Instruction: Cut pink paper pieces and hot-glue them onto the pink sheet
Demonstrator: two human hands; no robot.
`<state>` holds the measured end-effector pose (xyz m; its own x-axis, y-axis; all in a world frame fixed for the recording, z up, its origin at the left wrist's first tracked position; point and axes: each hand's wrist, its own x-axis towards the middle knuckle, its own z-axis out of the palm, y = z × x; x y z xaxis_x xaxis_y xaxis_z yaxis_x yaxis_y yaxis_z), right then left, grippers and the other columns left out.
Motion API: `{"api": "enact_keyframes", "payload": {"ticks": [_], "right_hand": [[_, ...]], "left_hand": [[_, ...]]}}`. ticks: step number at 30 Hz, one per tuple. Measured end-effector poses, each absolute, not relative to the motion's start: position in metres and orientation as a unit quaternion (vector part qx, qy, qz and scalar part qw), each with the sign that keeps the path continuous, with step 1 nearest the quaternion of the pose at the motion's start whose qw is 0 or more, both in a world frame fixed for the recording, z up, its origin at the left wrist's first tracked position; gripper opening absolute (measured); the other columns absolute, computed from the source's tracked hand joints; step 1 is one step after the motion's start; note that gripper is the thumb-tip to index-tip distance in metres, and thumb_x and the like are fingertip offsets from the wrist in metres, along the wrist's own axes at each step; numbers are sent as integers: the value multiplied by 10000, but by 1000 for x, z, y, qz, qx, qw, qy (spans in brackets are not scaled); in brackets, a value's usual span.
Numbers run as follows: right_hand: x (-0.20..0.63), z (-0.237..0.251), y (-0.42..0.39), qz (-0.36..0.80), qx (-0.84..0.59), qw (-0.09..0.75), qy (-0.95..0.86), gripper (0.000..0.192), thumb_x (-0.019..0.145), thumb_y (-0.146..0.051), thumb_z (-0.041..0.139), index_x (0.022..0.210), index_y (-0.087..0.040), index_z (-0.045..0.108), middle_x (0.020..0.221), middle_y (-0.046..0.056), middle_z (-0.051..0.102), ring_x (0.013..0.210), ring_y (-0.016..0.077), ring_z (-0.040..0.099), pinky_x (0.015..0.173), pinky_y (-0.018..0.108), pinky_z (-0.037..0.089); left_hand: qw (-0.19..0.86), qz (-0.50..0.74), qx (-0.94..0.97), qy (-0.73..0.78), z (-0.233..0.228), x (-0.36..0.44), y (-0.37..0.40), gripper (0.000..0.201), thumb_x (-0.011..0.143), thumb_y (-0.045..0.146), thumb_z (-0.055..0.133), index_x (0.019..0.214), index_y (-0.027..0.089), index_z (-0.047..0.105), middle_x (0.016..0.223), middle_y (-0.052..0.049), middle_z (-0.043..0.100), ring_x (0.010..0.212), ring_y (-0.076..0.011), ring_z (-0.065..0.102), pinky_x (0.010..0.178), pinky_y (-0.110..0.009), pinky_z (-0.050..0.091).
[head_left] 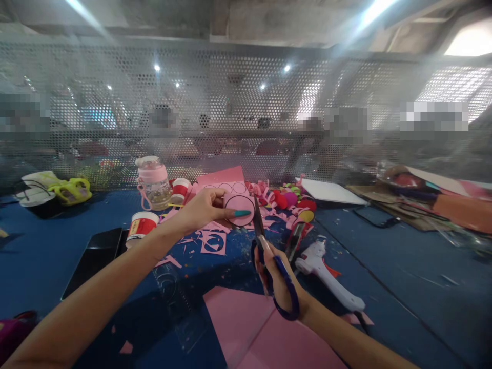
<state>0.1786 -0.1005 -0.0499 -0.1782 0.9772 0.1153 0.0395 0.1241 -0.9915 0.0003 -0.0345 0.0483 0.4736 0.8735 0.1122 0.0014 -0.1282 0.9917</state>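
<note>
My left hand point(207, 209) pinches a small piece of pink paper point(239, 201) with a black circle drawn on it, thumb on top. In my right hand point(282, 279) is a pair of scissors point(260, 233) with dark blue handles, fingers through the loops. The blades point up and away, right at the paper's right edge; whether they are parted is hard to tell. Below the hands lies a large pink sheet point(265, 333). A pink offcut point(213, 243) with a round hole rests on the blue table point(384, 302), among many pink scraps.
A white glue gun point(330, 279) lies right of my right hand, beside a box cutter point(294, 241). Left are a black phone point(94, 259), paper cups point(141, 225) and a pink-lidded bottle point(152, 182). A clear stencil ruler point(175, 297) lies in front. A perforated metal screen point(230, 102) stands behind.
</note>
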Motion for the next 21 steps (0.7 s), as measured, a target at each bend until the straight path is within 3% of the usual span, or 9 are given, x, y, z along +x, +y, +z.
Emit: {"api": "enact_keyframes", "payload": {"ticks": [6, 21], "right_hand": [[178, -51, -100, 494, -423, 486, -585, 485, 753, -679, 352, 670, -203, 392, 467, -87, 307, 357, 42, 269, 324, 138, 222], [177, -49, -101, 482, -409, 495, -597, 482, 758, -680, 337, 682, -207, 390, 433, -99, 276, 334, 43, 217, 304, 156, 167]], "left_hand": [[559, 385, 660, 322, 50, 1, -37, 356, 575, 228, 761, 837, 84, 568, 726, -48, 649, 664, -162, 649, 600, -308, 564], [568, 389, 647, 328, 47, 4, -38, 408, 553, 262, 777, 851, 89, 559, 732, -51, 659, 639, -159, 650, 625, -332, 562]]}}
